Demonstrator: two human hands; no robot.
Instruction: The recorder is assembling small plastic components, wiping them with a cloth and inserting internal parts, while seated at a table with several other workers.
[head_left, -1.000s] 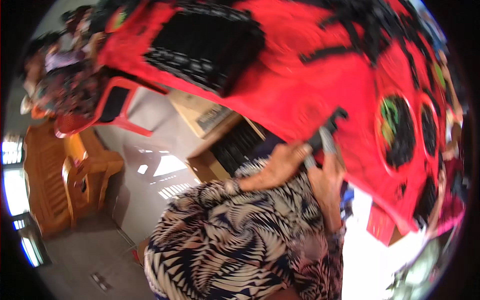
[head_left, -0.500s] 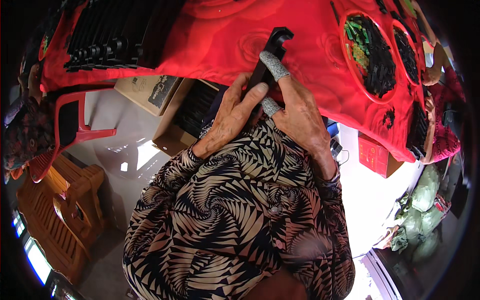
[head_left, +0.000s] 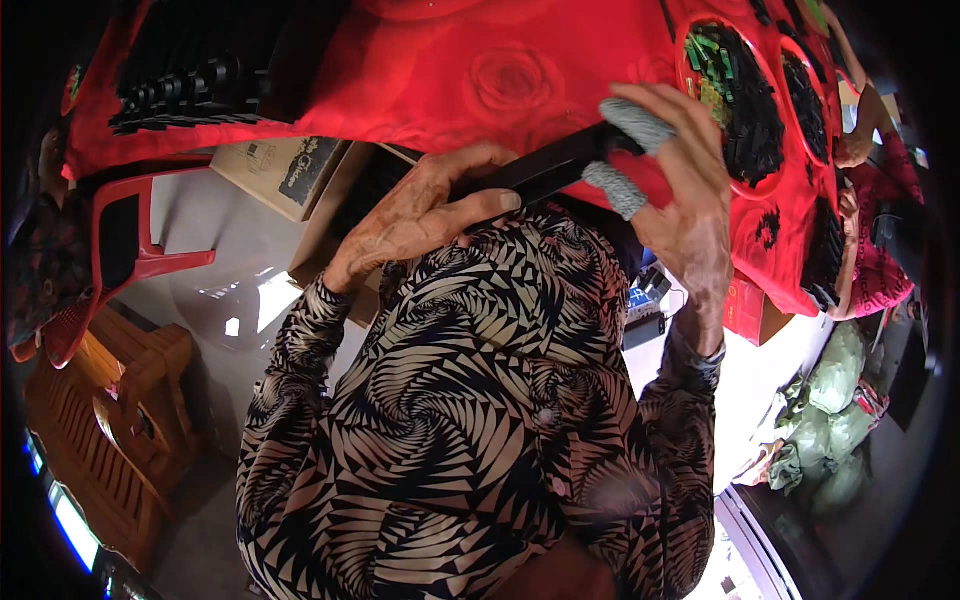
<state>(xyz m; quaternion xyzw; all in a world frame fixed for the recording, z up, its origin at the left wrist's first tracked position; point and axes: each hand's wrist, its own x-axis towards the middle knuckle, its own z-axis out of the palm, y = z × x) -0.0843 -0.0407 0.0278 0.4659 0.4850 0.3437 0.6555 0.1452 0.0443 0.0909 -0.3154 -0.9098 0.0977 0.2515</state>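
A long black plastic bar (head_left: 555, 163) with a channel along it lies aslant above my lap, close to the front edge of the red-covered table (head_left: 430, 95). My left hand (head_left: 420, 208) is closed round its left end, thumb along the near side. Grey knitted covers sit on the thumb and index finger of my right hand (head_left: 692, 205). Those two fingers are at the bar's right end, one on either side of it. My right fingertips partly hide that end.
Black bars (head_left: 200, 75) are stacked at the table's far left. Red-rimmed baskets (head_left: 752, 185) of small black and green pieces stand right. Cardboard boxes (head_left: 285, 178) and a red chair (head_left: 145, 262) are left. Another person's arm (head_left: 850, 245) reaches in at the right.
The bar has swung from nearly upright to a flatter slant pointing right. My right hand has moved right to its end, and my left hand has shifted slightly left.
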